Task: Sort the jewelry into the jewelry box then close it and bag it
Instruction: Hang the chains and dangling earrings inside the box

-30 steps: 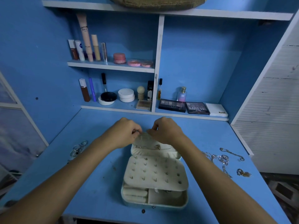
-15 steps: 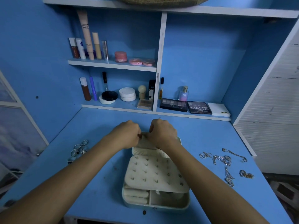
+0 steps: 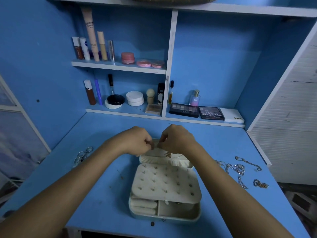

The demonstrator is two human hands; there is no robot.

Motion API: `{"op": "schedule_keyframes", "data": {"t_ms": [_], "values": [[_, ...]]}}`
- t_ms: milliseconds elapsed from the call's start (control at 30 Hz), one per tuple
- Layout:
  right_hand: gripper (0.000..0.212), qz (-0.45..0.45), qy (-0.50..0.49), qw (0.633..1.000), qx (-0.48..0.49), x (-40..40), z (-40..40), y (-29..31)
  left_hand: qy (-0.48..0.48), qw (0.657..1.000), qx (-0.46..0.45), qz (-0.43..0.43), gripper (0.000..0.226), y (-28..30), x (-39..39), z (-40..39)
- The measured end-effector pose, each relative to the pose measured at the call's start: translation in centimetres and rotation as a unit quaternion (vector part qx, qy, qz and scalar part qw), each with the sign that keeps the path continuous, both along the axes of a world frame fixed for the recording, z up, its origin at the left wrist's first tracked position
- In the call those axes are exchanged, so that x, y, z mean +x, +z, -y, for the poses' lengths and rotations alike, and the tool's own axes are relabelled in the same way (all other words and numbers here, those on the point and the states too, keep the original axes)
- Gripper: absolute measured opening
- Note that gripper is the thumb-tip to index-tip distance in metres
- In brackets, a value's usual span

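The blue surface [image 3: 106, 131] is seen from much the same angle as half a second earlier, with the cosmetics shelves [image 3: 118, 67] behind it. The open jewelry box [image 3: 165, 188] lies at its middle near the front edge, as before, with its studded earring panel [image 3: 165, 183] folded over the tray and its raised lid pocket [image 3: 164, 160] at the far side.

Both hands are held at the lid's top edge. A second ago they were slightly apart; half a second ago they were pressed close together; now a small gap has opened again between them. The left hand [image 3: 135, 140] is curled with its fingertips pinched at the lid's edge, and the right hand [image 3: 178, 140] is likewise pinched there; what is gripped is too small to be made out, though a fine chain is likely. A gold necklace [image 3: 169, 154] is now seen draped across the lid pocket, which suggests it is being hooked in place.

Much remains to be sorted: the rings [image 3: 84, 154] at the left and the tangled chains [image 3: 238, 169] at the right are untouched.
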State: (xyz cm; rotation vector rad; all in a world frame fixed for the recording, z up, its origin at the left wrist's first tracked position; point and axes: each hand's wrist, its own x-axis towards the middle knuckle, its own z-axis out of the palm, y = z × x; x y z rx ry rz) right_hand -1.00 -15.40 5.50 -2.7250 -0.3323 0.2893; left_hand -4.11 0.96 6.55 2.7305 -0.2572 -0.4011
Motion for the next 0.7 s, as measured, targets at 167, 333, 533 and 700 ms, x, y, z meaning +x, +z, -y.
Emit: {"op": "schedule_keyframes", "data": {"t_ms": [167,333,533,700], "values": [[0.014,-0.009,0.050,0.996,0.069,-0.6,0.7,2.0,0.042,0.983,-0.171,-0.044,0.020,0.2,0.1,0.5],[0.025,-0.016,0.083,0.991,0.104,-0.8,0.9,3.1,0.074,0.969,-0.230,-0.054,0.019,0.3,0.5,-0.1],[0.028,-0.024,0.075,0.989,0.127,-0.8,1.5,3.0,0.035,0.990,-0.137,-0.002,0.017,0.0,0.6,-0.9],[0.017,-0.084,0.024,0.996,0.030,-0.2,3.2,2.2,-0.022,0.999,-0.033,-0.003,0.022,0.0,0.4,-1.2]]}}
